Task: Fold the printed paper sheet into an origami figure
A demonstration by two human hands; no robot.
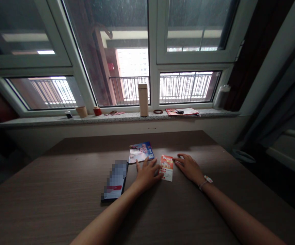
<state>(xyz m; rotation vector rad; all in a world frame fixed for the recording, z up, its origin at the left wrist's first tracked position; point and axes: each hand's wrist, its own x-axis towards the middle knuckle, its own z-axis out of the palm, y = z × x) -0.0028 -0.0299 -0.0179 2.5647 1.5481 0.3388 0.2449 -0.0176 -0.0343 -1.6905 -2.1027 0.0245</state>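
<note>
An orange and white printed card (pixel 167 167) lies flat on the brown table between my two hands. My left hand (pixel 146 173) rests palm down with its fingers spread, its thumb side at the card's left edge. Just beyond its fingertips is a blue and pink printed leaflet (pixel 140 151), which the fingers reach or nearly touch. My right hand (pixel 188 166) lies low over the table with fingers loosely stretched, the fingertips by the card's upper right edge. A phone (pixel 115 182) with a lit, partly blurred screen lies left of my left hand.
Beyond the table (pixel 68 170), a stone windowsill (pixel 127 118) runs under the window. On it stand a beige flask (pixel 143 100), a paper cup (pixel 81 111), a small red container (pixel 97 111), a dark bracelet (pixel 158 111), scissors (pixel 180 112) on papers, and a clear bottle (pixel 222 98).
</note>
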